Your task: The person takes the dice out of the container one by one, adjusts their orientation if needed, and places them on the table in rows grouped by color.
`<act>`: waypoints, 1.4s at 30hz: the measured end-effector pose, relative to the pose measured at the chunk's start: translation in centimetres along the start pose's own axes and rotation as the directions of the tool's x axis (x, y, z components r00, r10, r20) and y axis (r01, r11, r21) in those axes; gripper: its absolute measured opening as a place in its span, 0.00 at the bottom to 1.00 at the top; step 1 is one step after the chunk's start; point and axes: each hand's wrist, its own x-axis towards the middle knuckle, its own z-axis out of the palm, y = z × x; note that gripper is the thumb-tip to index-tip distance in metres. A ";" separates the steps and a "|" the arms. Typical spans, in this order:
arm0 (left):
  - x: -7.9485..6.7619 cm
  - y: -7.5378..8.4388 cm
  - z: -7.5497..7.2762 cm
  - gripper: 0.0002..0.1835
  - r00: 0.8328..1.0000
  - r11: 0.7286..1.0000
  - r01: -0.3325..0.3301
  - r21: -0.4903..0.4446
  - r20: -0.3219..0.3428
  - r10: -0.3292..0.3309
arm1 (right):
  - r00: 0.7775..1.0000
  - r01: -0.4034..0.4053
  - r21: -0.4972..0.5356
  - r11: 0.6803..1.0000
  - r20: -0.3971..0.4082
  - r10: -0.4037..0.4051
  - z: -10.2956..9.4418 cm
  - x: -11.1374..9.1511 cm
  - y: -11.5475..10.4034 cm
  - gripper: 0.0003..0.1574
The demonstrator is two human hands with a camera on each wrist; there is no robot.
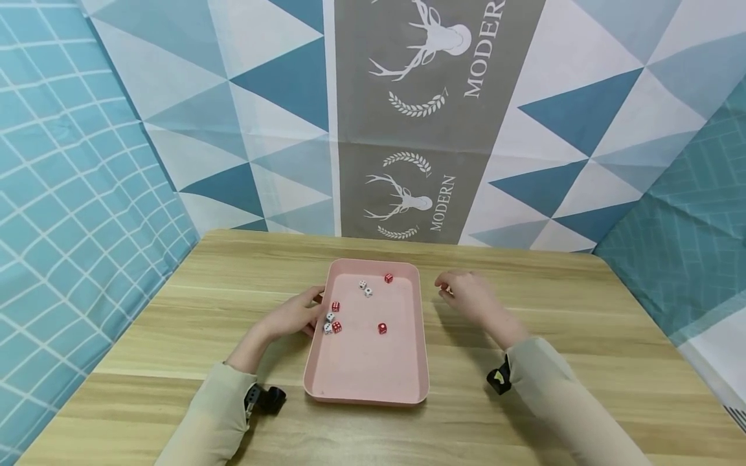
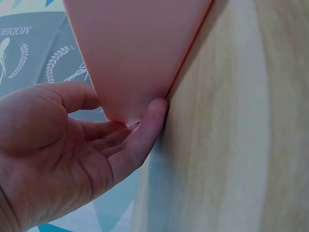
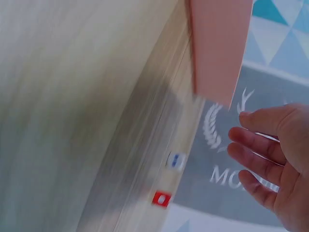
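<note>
A pink tray (image 1: pixel 370 369) lies on the wooden table with several red and white dice in it. A red die (image 1: pixel 382 328) lies near its middle, and a pair of white dice (image 1: pixel 368 292) toward its far end. My left hand (image 1: pixel 296 315) holds the tray's left side, thumb at the rim and fingers along the outer wall. To the right of the tray, my right hand (image 1: pixel 469 294) hovers above the table, fingers loosely bent and holding nothing. In the right wrist view, a white die (image 3: pixel 175 160) and a red die (image 3: pixel 161 198) lie on the table near this hand.
The wooden table (image 1: pixel 245 259) reaches back to a hanging cloth (image 1: pixel 280 129) with triangles and deer heads. Blue checked cloth (image 1: pixel 76 194) hangs on the left, teal cloth (image 1: pixel 693 207) on the right. A small black device (image 1: pixel 271 400) sits at my left wrist.
</note>
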 end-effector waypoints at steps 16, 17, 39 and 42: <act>0.2 -0.2 0.1 0.27 1.000 1.000 -0.014 0.021 -0.007 0.014 | 0.992 0.129 0.041 0.991 -0.018 -0.129 0.4 0.5 -4.9 0.05; 0.2 -0.2 0.0 0.27 1.000 1.000 -0.015 0.024 -0.008 0.015 | 0.991 0.131 0.053 0.990 -0.008 -0.131 0.4 0.5 -5.1 0.05; 0.3 -0.1 0.1 0.27 1.000 0.999 -0.025 0.045 -0.004 0.025 | 0.939 0.217 0.087 0.972 0.254 -0.232 2.7 0.7 -7.6 0.25; 0.3 -0.1 0.1 0.27 1.000 0.999 -0.027 0.042 -0.002 0.027 | 0.936 0.223 0.087 0.971 0.258 -0.239 2.9 0.7 -7.7 0.22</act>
